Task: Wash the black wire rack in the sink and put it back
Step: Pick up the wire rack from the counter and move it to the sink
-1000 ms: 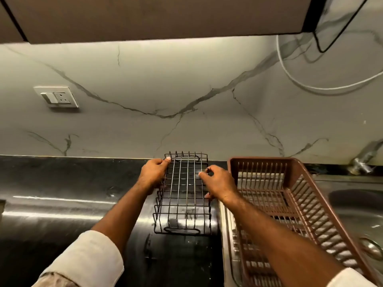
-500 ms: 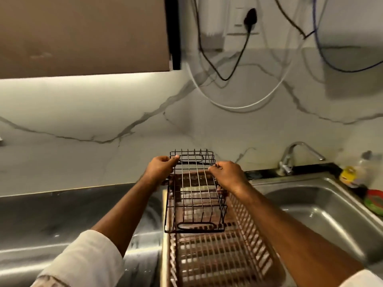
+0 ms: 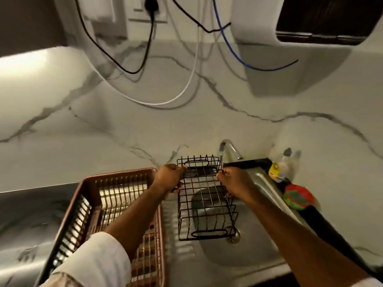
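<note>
Now carried off the brown basket (image 3: pixel 116 183) at 9 o'clock, black wire rack (image 3: pixel 204 201) over sink (image 3: pixel 259 245), left hand (image 3: pixel 169 179) and right hand (image 3: pixel 234 182) gripping opposite rims for level lowering beneath tap (image 3: pixel 228 149) at 12.

No text, number or brand can be read anywhere. The bottle (image 3: pixel 280 170) at the back corner of the sink (image 3: pixel 257 241) has a yellow label (image 3: pixel 274 168), but it is too blurred and small to read. The red and green round container (image 3: pixel 298 197) beside it has some print on the lid, also not readable.
</note>
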Action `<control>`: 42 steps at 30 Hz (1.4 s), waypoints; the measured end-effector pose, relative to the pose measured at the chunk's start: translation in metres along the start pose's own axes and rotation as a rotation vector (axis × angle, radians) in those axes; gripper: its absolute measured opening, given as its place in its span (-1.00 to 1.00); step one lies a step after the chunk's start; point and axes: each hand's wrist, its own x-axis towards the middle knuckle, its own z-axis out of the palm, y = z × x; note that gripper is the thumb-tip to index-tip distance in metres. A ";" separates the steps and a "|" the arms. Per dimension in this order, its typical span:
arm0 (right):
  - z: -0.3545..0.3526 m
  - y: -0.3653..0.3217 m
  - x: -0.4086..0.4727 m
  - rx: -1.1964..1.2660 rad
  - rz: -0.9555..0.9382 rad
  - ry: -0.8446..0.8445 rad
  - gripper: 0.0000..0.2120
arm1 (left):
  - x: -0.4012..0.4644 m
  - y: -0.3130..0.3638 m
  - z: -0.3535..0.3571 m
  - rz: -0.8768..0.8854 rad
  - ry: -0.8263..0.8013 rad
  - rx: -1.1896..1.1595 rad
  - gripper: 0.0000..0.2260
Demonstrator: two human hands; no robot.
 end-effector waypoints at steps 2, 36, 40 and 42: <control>-0.006 0.023 0.005 -0.017 0.001 -0.001 -0.73 | 0.008 -0.001 0.024 -0.034 -0.017 -0.041 -0.73; 0.090 0.287 0.103 -0.169 0.118 -0.430 -0.54 | 0.110 -0.139 0.256 -0.499 0.053 0.177 -0.86; 0.105 0.301 0.106 -0.167 0.151 -0.478 -0.53 | 0.115 -0.154 0.266 -0.541 0.012 0.187 -0.82; 0.110 0.304 0.106 -0.192 0.164 -0.496 -0.53 | 0.116 -0.161 0.269 -0.562 0.018 0.172 -0.81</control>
